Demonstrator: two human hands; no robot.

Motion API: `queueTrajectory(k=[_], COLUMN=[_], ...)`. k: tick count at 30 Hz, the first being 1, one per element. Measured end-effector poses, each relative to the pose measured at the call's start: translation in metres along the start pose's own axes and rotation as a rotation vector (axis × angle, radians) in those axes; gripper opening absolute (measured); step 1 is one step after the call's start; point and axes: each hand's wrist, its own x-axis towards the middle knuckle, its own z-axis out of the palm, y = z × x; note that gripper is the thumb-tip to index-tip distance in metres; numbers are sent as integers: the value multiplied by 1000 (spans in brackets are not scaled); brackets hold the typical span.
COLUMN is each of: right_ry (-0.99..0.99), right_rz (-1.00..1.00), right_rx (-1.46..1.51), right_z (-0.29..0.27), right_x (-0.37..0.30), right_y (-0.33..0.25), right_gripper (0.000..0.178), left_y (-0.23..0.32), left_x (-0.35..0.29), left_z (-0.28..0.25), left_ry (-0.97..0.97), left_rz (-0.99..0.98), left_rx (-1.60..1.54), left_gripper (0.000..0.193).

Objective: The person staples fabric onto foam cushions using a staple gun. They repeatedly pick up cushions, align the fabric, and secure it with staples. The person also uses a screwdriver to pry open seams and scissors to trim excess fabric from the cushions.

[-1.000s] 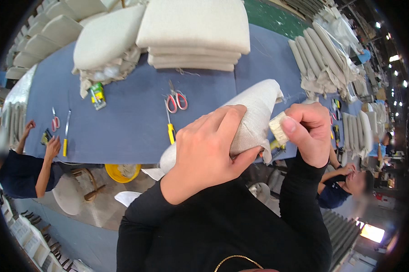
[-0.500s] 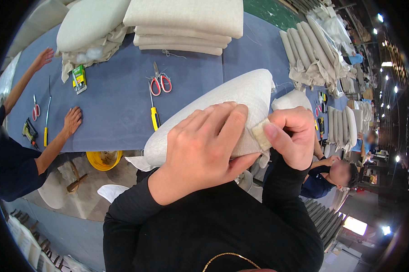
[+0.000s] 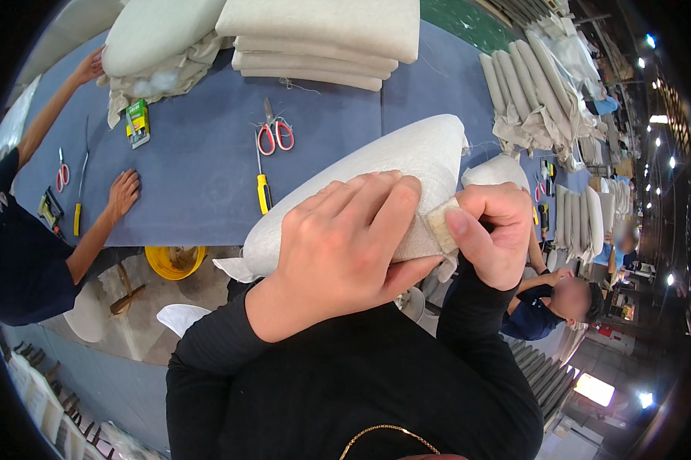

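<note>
A beige fabric-covered cushion point(image 3: 361, 162) stands tilted in front of my chest, above the near edge of the table. My left hand point(image 3: 349, 241) grips its near side, fingers spread over the cloth and thumb bent underneath. Between the thumb and bent forefinger of my right hand point(image 3: 492, 234) is a small pale-yellow pad point(image 3: 439, 222), pressed against the cushion's cloth at its right end. What the pad is made of is hard to tell. A loose flap of fabric point(image 3: 236, 269) hangs at the cushion's left end.
On the blue-grey table point(image 3: 200, 192) lie red-handled scissors point(image 3: 275, 136), a yellow-handled screwdriver point(image 3: 263, 192) and a green box point(image 3: 137, 124). Stacked cushions point(image 3: 315, 46) stand behind. A co-worker's hand point(image 3: 123, 193) rests at the left; a yellow bucket point(image 3: 175, 261) is below the table edge.
The co-worker's far hand has reached the cushion pile at the back left. My view has shifted slightly; both my hands keep nearly the same place on the cushion.
</note>
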Motion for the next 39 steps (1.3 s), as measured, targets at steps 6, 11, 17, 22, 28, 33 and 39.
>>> queueTrajectory(k=[6, 11, 17, 22, 28, 33, 39], right_ry=[-31, -45, 1, -10, -3, -21, -14], right_rz=[28, 12, 45, 64, 41, 36, 95], right_rx=[32, 12, 13, -17, -54, -89, 133], right_z=[-2, -5, -4, -7, -7, -9, -1], right_x=[3, 6, 9, 10, 12, 14, 15], right_y=[-1, 1, -3, -3, -3, -1, 6], right_gripper=[33, 34, 33, 35, 37, 38, 36], left_y=[3, 1, -3, -4, -8, -8, -13], left_x=[1, 3, 9, 14, 13, 15, 13], left_z=[-3, -1, 4, 6, 10, 9, -3], left_ry=[-34, -32, -21, -16, -9, -16, -7], left_rz=[-45, -37, -9, 6, 17, 8, -43], left_rx=[6, 6, 15, 17, 25, 24, 6], left_gripper=[65, 66, 66, 66, 63, 63, 63])
